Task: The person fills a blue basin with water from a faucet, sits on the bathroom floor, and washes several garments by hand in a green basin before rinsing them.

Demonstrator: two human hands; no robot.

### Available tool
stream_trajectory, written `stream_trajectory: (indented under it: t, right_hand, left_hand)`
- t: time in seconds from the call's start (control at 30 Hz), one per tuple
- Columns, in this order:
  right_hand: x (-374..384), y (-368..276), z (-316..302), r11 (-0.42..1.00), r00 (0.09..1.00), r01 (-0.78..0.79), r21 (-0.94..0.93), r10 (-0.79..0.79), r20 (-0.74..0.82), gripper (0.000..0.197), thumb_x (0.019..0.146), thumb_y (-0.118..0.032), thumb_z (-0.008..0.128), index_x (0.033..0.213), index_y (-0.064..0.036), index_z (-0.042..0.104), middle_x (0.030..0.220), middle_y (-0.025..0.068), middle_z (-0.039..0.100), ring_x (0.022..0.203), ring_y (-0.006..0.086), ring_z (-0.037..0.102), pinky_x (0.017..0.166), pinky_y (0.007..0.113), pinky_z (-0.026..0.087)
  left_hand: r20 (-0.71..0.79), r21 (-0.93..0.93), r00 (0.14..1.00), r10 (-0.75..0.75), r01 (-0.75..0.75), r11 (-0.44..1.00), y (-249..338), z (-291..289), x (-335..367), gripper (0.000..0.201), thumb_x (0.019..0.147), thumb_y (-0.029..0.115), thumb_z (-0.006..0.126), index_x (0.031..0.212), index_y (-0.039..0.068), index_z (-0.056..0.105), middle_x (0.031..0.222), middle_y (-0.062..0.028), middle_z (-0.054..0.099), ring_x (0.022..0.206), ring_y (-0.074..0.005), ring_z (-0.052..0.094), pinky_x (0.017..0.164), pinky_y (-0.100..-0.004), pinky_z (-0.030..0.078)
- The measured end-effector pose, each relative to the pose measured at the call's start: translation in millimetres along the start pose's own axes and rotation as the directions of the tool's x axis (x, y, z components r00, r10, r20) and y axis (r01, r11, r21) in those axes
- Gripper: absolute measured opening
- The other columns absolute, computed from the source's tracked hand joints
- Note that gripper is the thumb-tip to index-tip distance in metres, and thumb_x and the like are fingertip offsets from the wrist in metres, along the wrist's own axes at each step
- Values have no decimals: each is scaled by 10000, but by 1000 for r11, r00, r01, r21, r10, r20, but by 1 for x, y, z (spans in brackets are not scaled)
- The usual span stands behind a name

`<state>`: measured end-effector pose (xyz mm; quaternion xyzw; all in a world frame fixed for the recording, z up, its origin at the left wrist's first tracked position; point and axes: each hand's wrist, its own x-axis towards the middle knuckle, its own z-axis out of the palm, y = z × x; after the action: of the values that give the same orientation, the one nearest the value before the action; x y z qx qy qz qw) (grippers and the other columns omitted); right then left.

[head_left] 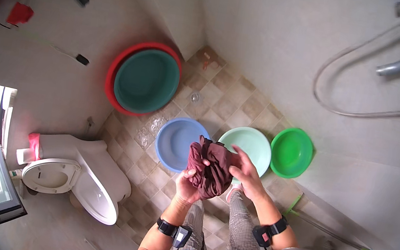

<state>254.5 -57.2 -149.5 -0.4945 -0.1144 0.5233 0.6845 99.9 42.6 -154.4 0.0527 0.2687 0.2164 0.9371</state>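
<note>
Hands (pixel 218 177) around maroon cloth (pixel 212 166), above basins (pixel 176 142)

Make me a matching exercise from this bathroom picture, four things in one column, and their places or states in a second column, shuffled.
Column one:
1. dark red cloth
2. blue basin
3. bright green basin
4. teal basin

Column two:
A. leaning against the right wall
B. nested inside a red basin, propped against the left wall
C. bunched up, held between the left hand and right hand
D. on the tiled floor, leftmost of the row of three

Pairs: 1-C, 2-D, 3-A, 4-B
</note>
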Motion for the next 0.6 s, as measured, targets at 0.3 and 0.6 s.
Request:
stream_trajectory:
  t: [0.3, 0.6]
  right_hand:
    - [-109, -208, 66, 961, 957, 274, 34, -268, -112, 135, 870, -106, 615, 976, -31, 579, 924, -22, 590, 843, 52, 528, 784, 213, 433]
    - [-198, -250, 67, 745, 673, 487, -455, -653, -348, 154, 882, -140, 613, 931, -11, 544, 801, -15, 565, 732, 50, 490, 704, 206, 426]
  left_hand:
    - [212, 91, 977, -9, -11, 996, 28, 171, -90, 363, 786, 185, 538, 1104, 10, 519, 1212, -168, 526, 1138, -321, 495, 964, -470, 414]
    - [269, 190, 898, -348, 305, 933, -5, 235, -92, 284, 763, 189, 510, 973, 19, 598, 990, -111, 635, 994, -301, 581, 923, -471, 447]
